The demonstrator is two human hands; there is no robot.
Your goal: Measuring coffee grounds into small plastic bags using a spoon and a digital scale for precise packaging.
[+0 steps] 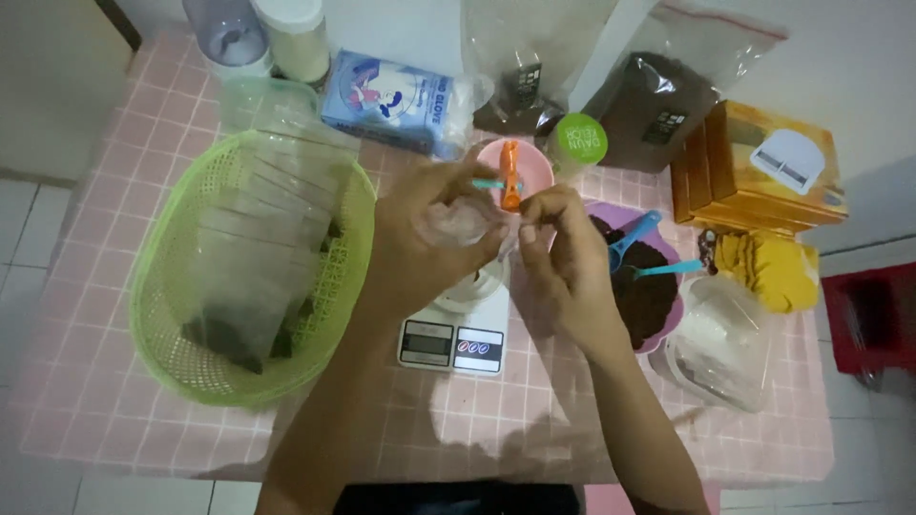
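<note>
A small clear plastic pouch [461, 224] is pinched between left hand [425, 238] and right hand [563, 257] fingers above the kitchen scale [456, 339]. Grip looks loose, so it could easily be dropped and brown powder [644, 291] spilled.

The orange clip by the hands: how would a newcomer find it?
Start at the white kitchen scale at the middle of the pink checked tablecloth. Just behind it stands a small pink bowl. The orange plastic clip stands upright there, the only orange thing between the two hands.
</note>
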